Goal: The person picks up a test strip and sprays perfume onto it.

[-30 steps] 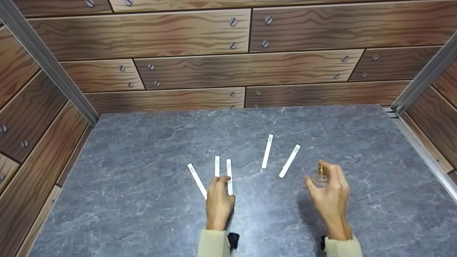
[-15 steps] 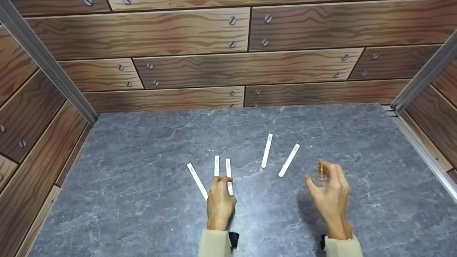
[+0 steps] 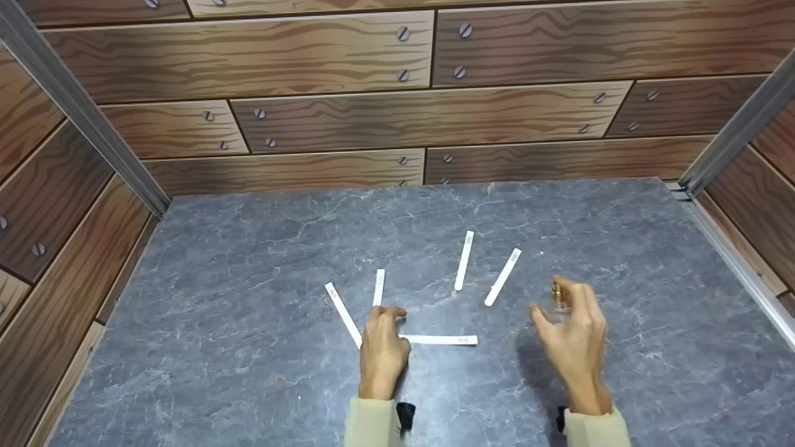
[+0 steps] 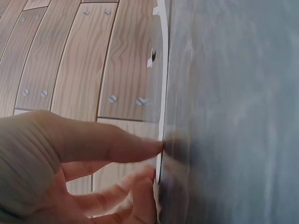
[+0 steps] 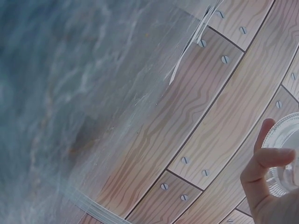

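Low over the table, my left hand [image 3: 384,354] has a gap between thumb and index finger. A white paper strip [image 3: 441,340] lies sideways, its left end at the thumb. In the left wrist view the thumb tip touches the strip [image 4: 163,93], other fingertips beside its near end. Another strip [image 3: 379,287] runs in under the fingers, and a slanted strip [image 3: 341,311] has its lower end at the hand's left side. On the right, my right hand [image 3: 577,338] grips a small glass bottle [image 3: 559,298] with a gold neck; its round ribbed clear glass [image 5: 282,161] shows in the right wrist view.
Two more strips [image 3: 464,261] [image 3: 504,277] lie between the hands, farther back, with small print at their far ends. Wood-patterned walls [image 3: 397,121] surround the grey marbled table [image 3: 261,261] at the back and sides. Metal rails [image 3: 742,270] run along the corners.
The strip beside my left thumb has swung from pointing away to pointing right. The strip under the fingers has tilted slightly. My right hand holds the bottle in the same place.
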Demonstrator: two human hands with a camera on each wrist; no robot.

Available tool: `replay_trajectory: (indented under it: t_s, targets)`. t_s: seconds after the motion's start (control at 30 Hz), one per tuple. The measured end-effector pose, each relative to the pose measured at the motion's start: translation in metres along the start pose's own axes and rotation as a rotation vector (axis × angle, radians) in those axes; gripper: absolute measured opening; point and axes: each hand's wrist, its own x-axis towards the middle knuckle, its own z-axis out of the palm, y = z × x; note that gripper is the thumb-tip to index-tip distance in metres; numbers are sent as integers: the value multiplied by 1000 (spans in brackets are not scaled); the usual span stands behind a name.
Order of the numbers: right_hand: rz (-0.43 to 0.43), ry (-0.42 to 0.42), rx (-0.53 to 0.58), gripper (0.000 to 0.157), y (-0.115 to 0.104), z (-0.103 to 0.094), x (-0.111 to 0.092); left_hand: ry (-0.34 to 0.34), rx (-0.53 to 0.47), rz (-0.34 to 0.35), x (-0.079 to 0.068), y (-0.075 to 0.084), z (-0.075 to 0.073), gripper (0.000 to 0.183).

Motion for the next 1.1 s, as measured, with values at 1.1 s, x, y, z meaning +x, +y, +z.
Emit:
replay_trajectory:
  t_s: [1.1]
  targets:
    - [-8,24,16,53,1,2,-1,-228,-42,163,4,-5,-4,27]
